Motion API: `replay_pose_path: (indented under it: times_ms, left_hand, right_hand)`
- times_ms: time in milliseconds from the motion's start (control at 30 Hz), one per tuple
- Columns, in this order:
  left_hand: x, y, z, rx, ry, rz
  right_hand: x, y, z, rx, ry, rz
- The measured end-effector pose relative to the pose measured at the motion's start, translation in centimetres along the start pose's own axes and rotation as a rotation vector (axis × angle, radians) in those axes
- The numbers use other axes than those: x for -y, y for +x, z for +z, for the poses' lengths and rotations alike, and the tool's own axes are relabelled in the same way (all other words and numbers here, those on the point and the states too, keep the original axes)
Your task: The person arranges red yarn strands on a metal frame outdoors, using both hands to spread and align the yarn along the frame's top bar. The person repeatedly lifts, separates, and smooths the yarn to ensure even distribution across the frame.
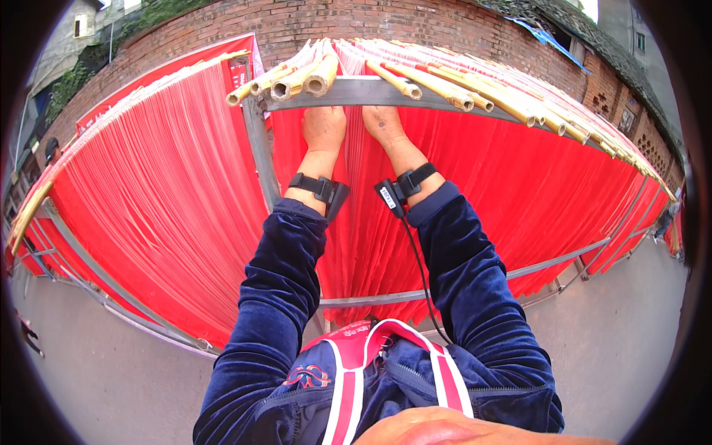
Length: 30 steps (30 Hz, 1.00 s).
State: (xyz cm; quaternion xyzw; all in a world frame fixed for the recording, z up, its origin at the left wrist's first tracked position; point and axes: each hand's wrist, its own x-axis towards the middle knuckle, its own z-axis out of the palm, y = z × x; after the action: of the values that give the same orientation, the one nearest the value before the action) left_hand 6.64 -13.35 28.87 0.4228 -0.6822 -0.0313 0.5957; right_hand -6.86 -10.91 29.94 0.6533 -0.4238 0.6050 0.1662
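Note:
Both my arms reach forward to thin red sheets (475, 200) hanging in close folds from bamboo poles (437, 85). Whether the sheets are paper or cloth I cannot tell. My left hand (325, 126) is just below the metal rail (356, 92), under several pole ends (300, 78) grouped at the left. My right hand (383, 122) is at the same height, a little to the right, with a narrow strip of folds between the two. The fingers of both hands are hidden behind the rail and among the sheets, so their grip does not show.
A second rack of red sheets (156, 200) stands on the left, beyond an upright metal post (261, 148). A lower bar (445, 289) crosses at waist height. A brick wall (311, 22) rises behind. A black cable (419, 259) hangs from my right wrist strap.

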Motion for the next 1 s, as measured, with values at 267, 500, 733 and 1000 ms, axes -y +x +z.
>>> replay_pose_path:
  times_ms: [267,500,733,1000]
  left_hand:
    - [1.0,-0.1,1.4,-0.434,-0.387,-0.084]
    - [1.5,-0.5,1.7,-0.534,-0.386,0.089]
    - [5.3,-6.9,2.8,-0.348,-0.238,0.211]
    - [14.9,-27.0,3.9,0.279,-0.015,-0.100]
  right_hand:
    - [0.0,-0.8,-2.4,-0.097,-0.229,-0.056]
    - [0.3,-0.6,-4.1,-0.060,-0.669,-0.251]
    - [-0.1,-9.6,-0.3,0.064,-0.374,0.207]
    - [-3.9,-28.5,3.0,0.497,-0.310,0.482]
